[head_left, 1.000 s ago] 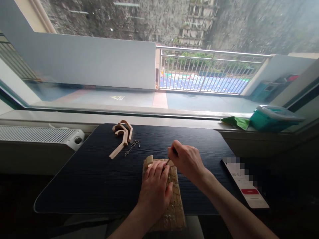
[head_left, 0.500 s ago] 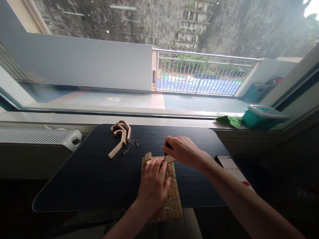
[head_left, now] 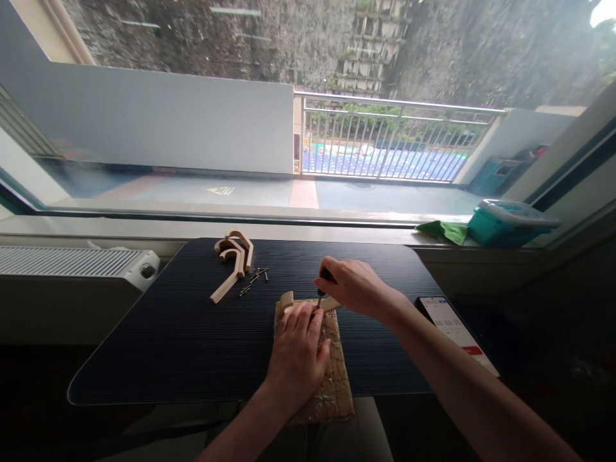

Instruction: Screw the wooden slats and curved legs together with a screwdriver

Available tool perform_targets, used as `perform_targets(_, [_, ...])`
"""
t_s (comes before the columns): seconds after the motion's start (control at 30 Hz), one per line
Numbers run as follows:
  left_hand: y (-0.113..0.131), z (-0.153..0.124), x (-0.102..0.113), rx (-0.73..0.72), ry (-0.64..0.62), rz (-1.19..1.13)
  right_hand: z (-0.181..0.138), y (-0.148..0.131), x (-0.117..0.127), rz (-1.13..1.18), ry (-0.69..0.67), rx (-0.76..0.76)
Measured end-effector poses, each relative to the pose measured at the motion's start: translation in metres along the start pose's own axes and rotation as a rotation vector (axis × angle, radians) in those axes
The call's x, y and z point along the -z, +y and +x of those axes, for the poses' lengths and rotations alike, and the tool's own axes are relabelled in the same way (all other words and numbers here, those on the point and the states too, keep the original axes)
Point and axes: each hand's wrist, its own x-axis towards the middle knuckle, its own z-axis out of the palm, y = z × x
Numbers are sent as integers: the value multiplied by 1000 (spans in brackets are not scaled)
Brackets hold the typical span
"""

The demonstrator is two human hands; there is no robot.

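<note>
Tool (head_left: 326,276): it stands almost straight up; a second ago it leaned over. I think that helps it push straight down.
Right hand (head_left: 353,282): curled tight around the tool's dark handle.
Left hand (head_left: 296,343): palm down, almost flat, fingers side by side, pressing on a pale wood piece (head_left: 330,304).
Wood piece: at the far end of the brown board (head_left: 335,393), partly under the left fingers. One end pokes out near the right hand.
Table (head_left: 168,340): bent wood pieces (head_left: 231,273) lie in a bunch, with little metal pins (head_left: 255,281) beside them. Screws or nails? I cannot tell.
Hard to see: the tool's tip gets lost by the left fingers, so what it touches is unclear. Both arms run off the bottom.
</note>
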Motion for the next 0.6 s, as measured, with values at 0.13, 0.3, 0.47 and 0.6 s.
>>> perform_targets(0.13, [0,-1,0,-2,-5,-2,2,3,-8,-51,38,-110])
perform_targets(0.3, [0,-1,-1,-1,-9,-3,-4,7,0,46,-9,33])
perform_targets(0.47, [0,0,-1,9,-13,-3,-7,3,9,17,-44,104])
perform_targets(0.6, [0,-1,-1,4,-14,-1,1,-1,4,-67,-30,-14])
